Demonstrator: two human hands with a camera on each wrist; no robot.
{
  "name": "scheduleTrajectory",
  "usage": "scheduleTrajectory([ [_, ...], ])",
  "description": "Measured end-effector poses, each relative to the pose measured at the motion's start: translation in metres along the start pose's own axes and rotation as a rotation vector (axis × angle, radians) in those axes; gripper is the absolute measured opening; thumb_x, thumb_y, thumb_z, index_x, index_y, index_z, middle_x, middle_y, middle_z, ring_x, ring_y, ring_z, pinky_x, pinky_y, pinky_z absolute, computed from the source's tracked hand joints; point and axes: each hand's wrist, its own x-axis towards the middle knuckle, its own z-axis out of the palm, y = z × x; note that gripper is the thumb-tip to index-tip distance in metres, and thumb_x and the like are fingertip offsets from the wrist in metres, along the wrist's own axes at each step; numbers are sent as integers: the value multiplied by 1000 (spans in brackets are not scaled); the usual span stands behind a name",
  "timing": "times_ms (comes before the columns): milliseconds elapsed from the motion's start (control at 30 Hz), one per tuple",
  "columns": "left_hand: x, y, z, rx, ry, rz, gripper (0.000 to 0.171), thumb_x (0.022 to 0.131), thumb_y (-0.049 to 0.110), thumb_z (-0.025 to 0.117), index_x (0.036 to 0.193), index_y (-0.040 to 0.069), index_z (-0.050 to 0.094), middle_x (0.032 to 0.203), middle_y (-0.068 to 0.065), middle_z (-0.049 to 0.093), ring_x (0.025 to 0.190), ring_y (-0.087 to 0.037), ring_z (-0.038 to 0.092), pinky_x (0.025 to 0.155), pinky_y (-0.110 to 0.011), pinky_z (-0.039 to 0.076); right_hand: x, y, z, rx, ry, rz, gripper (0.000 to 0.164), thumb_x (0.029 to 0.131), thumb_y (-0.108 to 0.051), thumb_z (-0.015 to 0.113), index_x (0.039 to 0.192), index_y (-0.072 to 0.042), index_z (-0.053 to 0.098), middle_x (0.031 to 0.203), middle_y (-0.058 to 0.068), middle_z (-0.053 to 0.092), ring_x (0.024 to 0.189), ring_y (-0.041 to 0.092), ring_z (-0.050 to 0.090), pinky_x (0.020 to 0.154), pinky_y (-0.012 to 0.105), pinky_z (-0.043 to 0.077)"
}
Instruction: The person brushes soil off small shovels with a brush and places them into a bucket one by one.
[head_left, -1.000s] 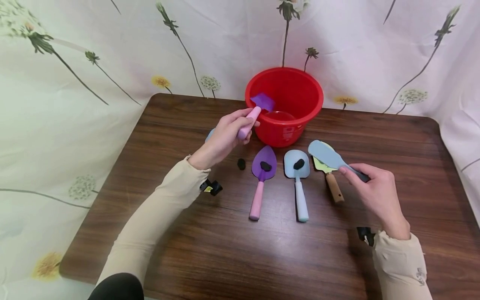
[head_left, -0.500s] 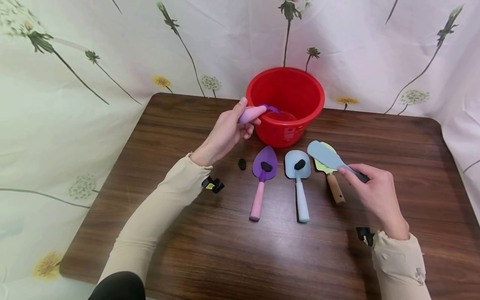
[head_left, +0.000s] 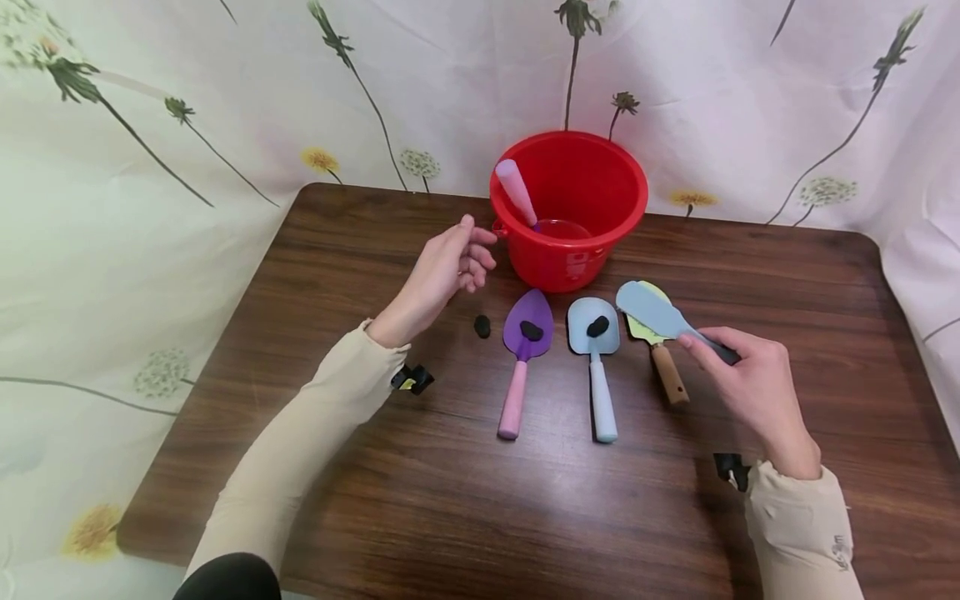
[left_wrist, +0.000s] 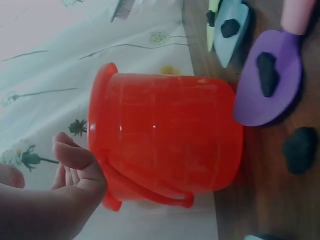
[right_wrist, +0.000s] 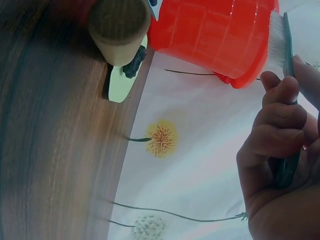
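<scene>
My left hand (head_left: 448, 271) is empty beside the red bucket (head_left: 577, 262), its fingers loosely bent near the rim. Inside the bucket leans a purple trowel, its pink handle (head_left: 516, 190) rising toward the left rim; its blade is mostly hidden. My right hand (head_left: 753, 383) grips a blue-grey brush (head_left: 651, 308) by its dark handle, above the table. White bristles (right_wrist: 276, 42) show on it in the right wrist view. Below the brush lies a green trowel with a wooden handle (head_left: 669, 375), a dark lump (right_wrist: 135, 62) on its blade.
A purple trowel (head_left: 514, 400) and a light blue shovel (head_left: 603, 400) lie before the bucket, each with a black lump on its blade. Another black lump (head_left: 482, 326) sits on the wooden table (head_left: 360, 500). Flowered cloth (head_left: 450, 100) hangs behind.
My left hand has let go of the pink-handled trowel, which now leans inside the bucket, and has drawn back slightly left. My right hand and the brush have stayed nearly still.
</scene>
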Motion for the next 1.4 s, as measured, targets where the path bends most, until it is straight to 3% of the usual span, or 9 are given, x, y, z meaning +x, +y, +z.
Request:
scheduleTrajectory([
  [133,-15,-16,-7,195,-51,-12,37,105,33,38,109,2,59,86,-8,58,65,-14,54,60,-26,49,-1,1,-1,-5,-15,9,14,82,-17,77,92,-6,75,76,8,69,55,-1,44,49,14,33],
  [233,-26,-33,-9,354,-116,-21,34,103,30,43,107,1,60,86,-12,61,66,-17,57,64,-31,51,-1,1,-3,-13,-7,11,14,82,-18,78,91,-8,76,75,1,68,56,-2,44,50,14,34],
  [367,-38,-59,-6,535,-194,-44,31,100,30,51,104,1,62,78,-12,64,64,-19,61,60,-28,51,-2,2,-3,-17,-3,10,13,82,-18,78,91,-8,76,74,-10,63,56,-2,45,50,14,34],
  [467,-44,-76,0,613,-268,-87,27,97,30,56,105,5,62,76,-10,66,63,-18,63,59,-26,50,-2,2,-3,-16,-11,9,13,82,-18,77,91,-8,76,74,-9,62,56,-1,45,50,14,34],
  [633,-53,-93,11,638,-358,-146,32,95,30,58,115,4,57,81,-8,67,61,-13,61,60,-25,49,-3,3,-1,-6,-17,2,12,82,-18,77,90,-9,76,72,-15,61,56,-2,44,50,14,34],
  [767,-61,-99,18,669,-361,-157,43,94,32,59,124,1,50,73,-4,65,57,-11,59,60,-24,47,-4,3,2,-3,-25,2,11,82,-18,78,88,-9,76,70,-21,59,56,-2,44,50,15,33],
  [1033,-69,-97,34,747,-347,-148,73,90,40,65,142,0,33,73,1,60,61,-10,54,56,-24,43,-8,3,6,-18,-83,9,14,83,-21,76,90,-8,75,71,4,67,56,-2,46,50,14,35],
  [1233,-67,-100,40,749,-336,-120,74,89,37,67,141,-3,33,75,1,61,63,-9,55,57,-23,44,-8,3,10,-10,-99,5,12,84,-22,76,89,-11,76,70,2,69,57,-4,47,52,13,36],
  [1400,-63,-102,40,703,-334,-150,72,87,30,70,141,-3,35,77,-1,64,65,-9,58,59,-23,46,-8,3,11,-15,-109,-5,12,84,-22,76,89,-11,76,70,1,69,57,-3,47,51,13,35],
])
